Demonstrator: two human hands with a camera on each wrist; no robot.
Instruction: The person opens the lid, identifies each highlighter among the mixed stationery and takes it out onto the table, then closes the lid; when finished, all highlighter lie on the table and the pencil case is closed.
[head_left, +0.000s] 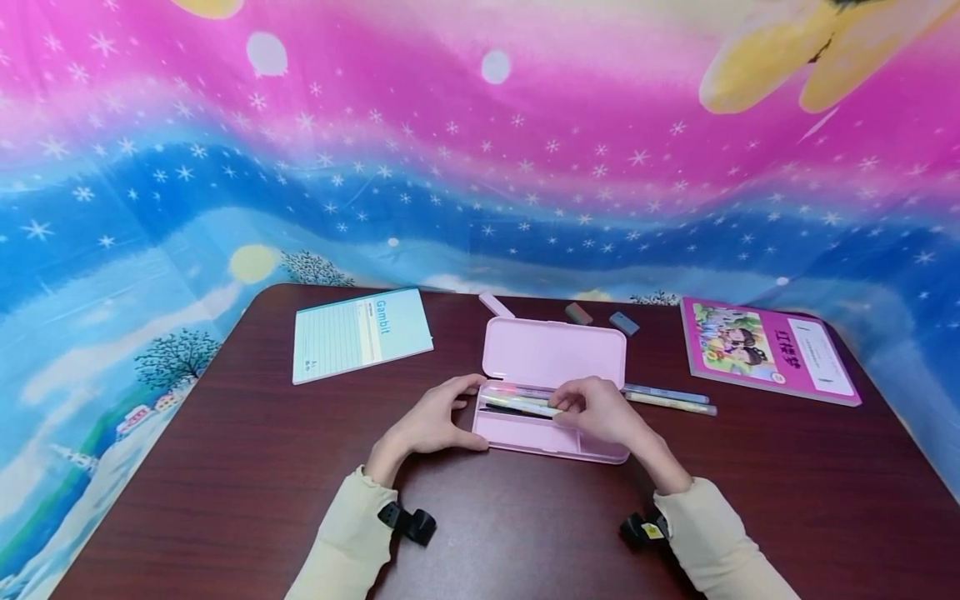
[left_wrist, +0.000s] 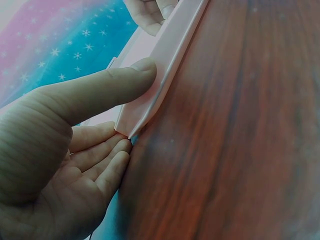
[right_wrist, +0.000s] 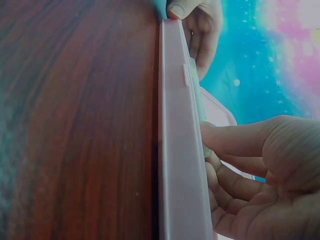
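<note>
A pink pencil case (head_left: 525,431) lies on the table with its lid (head_left: 553,350) swung back. My left hand (head_left: 435,419) holds the case's left end, thumb (left_wrist: 125,80) on the front wall and fingers around the end. Inside are several pens, including a dark one (head_left: 495,407). Over the long compartment, my right hand (head_left: 600,408) pinches the right end of a pale yellowish pen (head_left: 531,407) between thumb and fingers. The right wrist view shows that pen's tip (right_wrist: 206,151) just above the case's front edge.
Behind the case's right end lie a bluish pen (head_left: 667,393) and a yellowish pen (head_left: 675,405). A pink block (head_left: 496,305), a brown-green eraser (head_left: 578,313) and a blue-grey eraser (head_left: 624,322) sit along the back. A pale notebook (head_left: 360,333) lies left, a pink book (head_left: 768,350) right.
</note>
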